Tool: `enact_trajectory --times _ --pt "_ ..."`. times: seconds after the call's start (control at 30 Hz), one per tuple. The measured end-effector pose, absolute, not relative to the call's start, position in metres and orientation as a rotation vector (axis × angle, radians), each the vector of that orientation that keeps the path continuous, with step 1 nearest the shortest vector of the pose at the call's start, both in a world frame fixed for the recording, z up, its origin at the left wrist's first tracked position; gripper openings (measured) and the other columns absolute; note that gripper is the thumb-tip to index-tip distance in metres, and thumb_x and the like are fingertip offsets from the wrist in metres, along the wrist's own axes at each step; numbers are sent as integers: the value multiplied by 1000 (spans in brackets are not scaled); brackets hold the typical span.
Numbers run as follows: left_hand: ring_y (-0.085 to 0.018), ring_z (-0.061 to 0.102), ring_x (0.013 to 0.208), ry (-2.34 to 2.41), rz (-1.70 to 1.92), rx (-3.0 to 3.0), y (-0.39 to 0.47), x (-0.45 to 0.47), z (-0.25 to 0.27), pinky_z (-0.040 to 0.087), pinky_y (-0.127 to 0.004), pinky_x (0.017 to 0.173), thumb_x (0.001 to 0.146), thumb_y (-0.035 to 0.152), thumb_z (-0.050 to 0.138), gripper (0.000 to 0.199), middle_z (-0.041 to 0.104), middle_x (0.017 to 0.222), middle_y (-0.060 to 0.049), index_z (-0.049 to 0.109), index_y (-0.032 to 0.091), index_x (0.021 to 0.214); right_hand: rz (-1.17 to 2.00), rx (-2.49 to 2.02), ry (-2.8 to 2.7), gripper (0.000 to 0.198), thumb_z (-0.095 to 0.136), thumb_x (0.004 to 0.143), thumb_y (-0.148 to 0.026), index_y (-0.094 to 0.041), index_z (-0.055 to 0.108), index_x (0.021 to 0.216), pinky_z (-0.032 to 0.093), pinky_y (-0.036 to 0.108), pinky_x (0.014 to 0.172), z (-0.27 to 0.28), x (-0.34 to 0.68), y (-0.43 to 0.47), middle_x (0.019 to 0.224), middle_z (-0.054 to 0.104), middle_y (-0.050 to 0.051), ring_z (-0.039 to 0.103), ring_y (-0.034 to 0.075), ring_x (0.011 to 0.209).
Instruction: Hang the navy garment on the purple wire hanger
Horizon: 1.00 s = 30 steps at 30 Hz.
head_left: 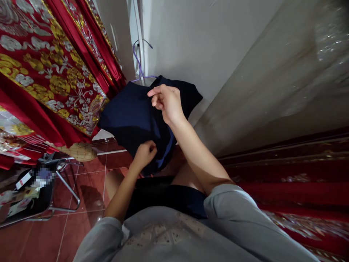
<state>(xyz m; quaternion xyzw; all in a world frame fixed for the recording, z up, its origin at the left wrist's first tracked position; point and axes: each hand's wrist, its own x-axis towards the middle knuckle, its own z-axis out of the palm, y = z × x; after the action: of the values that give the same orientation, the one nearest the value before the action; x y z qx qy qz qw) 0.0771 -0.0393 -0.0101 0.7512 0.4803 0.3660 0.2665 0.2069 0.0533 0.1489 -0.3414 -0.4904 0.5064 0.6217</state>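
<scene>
A dark navy garment (128, 112) hangs in front of me on a purple wire hanger (140, 69). My right hand (167, 102) is raised before its upper part. The index finger points left, the other fingers are loosely bent and apart, and nothing shows between them. Lower down, my left hand (145, 155) is closed in front of the garment's lower part, thumb and fingers curled together. What those fingers hold, if anything, is hidden; I cannot tell whether they grip the cloth.
Red garments with gold and silver embroidery (57, 69) hang at the left. Below them, a black folding chair (46, 203) carries small items on the red tiled floor (89, 182). A pale wall (207, 43) stands behind the hanger. Grey translucent sheeting (259, 91) covers the right, above red cloth (300, 189).
</scene>
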Motion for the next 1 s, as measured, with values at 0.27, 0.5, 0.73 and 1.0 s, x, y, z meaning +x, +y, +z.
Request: enact_trajectory --times 0.27,0.5,0.73,1.0 --pt "-14 65 90 1139 1615 2321 24 57 128 50 -26 85 104 27 51 17 68 99 -4 64 19 112 1078 -752 -1438 30 59 91 -31 -15 62 65 31 17 44 148 219 42 47 51 -3 46 6 44" --pt "-15 61 80 1203 1568 2538 26 65 143 48 -27 81 105 34 51 25 64 85 -4 65 18 93 875 -854 -1473 31 53 88 -21 -15 63 60 32 22 49 127 213 49 45 50 -3 43 7 43" --pt "-13 61 86 1181 2167 1905 42 31 146 49 -26 84 101 47 57 30 59 88 -1 64 18 98 921 -1169 -1611 27 56 83 -21 -16 65 58 34 25 55 62 200 48 47 53 -2 49 11 48" --pt "-12 57 79 1410 1879 1320 85 -69 71 49 -26 85 94 50 61 32 53 79 0 53 20 84 1015 -1043 -1646 25 54 79 -24 -16 64 58 30 24 55 52 200 39 48 52 -3 44 9 49"
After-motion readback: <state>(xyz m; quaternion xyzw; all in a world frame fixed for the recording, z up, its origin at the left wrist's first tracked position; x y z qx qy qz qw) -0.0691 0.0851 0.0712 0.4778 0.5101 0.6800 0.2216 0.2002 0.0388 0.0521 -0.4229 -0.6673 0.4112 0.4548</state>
